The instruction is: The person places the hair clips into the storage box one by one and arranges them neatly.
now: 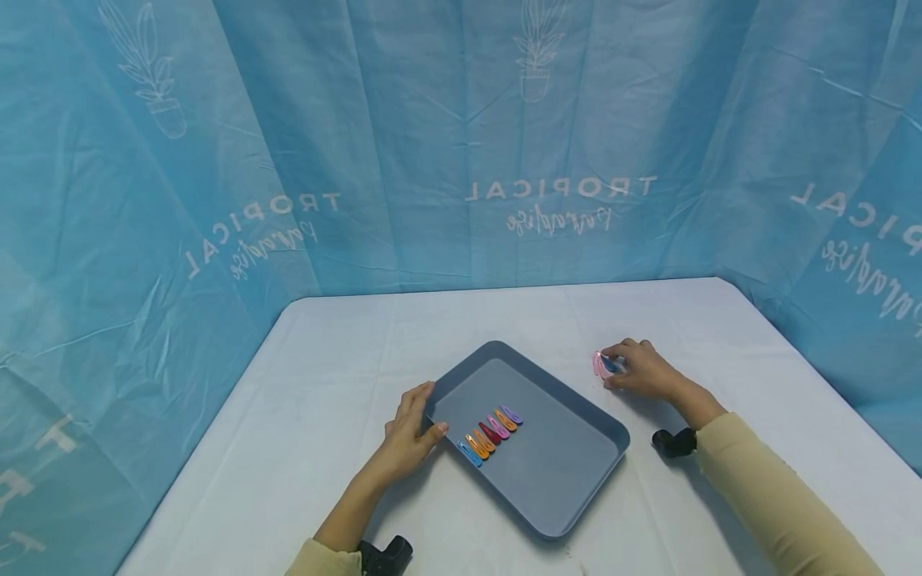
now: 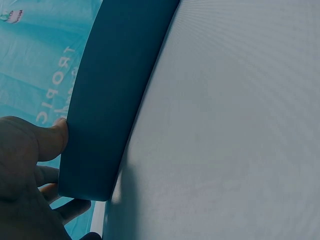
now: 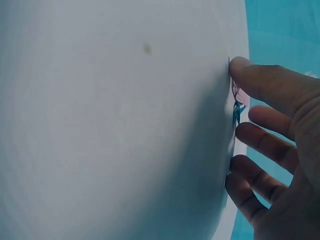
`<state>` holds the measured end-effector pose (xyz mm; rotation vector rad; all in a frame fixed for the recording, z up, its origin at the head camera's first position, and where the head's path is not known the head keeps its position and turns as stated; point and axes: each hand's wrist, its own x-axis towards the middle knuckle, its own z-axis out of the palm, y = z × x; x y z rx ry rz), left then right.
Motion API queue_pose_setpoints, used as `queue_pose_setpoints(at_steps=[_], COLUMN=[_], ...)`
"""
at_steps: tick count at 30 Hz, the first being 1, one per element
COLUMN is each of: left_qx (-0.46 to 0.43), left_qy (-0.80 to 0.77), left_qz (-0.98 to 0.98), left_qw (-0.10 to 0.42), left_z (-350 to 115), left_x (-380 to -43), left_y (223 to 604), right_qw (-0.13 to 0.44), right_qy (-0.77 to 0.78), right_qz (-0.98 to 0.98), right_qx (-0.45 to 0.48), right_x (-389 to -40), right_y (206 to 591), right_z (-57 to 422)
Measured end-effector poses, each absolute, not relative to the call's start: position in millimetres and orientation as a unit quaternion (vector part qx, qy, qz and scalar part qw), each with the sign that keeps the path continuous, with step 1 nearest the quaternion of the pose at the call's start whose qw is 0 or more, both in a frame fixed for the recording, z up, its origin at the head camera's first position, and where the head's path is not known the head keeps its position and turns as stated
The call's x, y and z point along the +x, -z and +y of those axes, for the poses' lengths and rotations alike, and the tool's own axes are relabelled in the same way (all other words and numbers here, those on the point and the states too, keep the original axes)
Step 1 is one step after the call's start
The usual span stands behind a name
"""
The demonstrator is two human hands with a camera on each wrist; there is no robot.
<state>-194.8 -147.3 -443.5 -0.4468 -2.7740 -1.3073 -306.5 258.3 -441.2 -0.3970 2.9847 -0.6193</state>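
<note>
A row of several snap hair clips in blue, orange, red, pink and purple lies in the grey tray, near its left side. My left hand holds the tray's left corner, the thumb on one side and the fingers round the other. To the right of the tray, my right hand is over a small group of clips on the table. A pink hair clip and a blue hair clip show between its thumb and fingertips, which stand apart; the fingers partly hide the group.
A white cloth covers the table. Blue printed curtains hang behind it and at both sides. Black wrist mounts sit at both sleeves. In the right wrist view a small yellowish spot marks the cloth.
</note>
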Motion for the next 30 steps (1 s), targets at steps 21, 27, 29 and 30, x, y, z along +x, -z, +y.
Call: queue_pose_setpoints(at_steps=[21, 27, 29, 30], left_qx=[-0.153, -0.148, -0.146, -0.146], left_qy=[0.408, 0.417, 0.419, 0.419], left_qz=[-0.9, -0.896, -0.896, -0.896], left_qw=[0.032, 0.027, 0.027, 0.027], left_z=[-147.7, -146.9, -146.8, -146.9], left_x=[-195.2, -194.7, -194.7, -194.8], left_y=[445.3, 444.6, 444.5, 444.7], right_qw=[0.032, 0.023, 0.021, 0.021], right_qy=[0.176, 0.172, 0.174, 0.175], right_qz=[0.973, 0.973, 0.972, 0.972], right_qx=[-0.148, -0.152, -0.155, -0.155], right_x=[-315.7, -315.5, -315.5, -315.2], right_y=[441.8, 442.1, 442.1, 442.1], right_z=[259.5, 259.8, 259.8, 259.8])
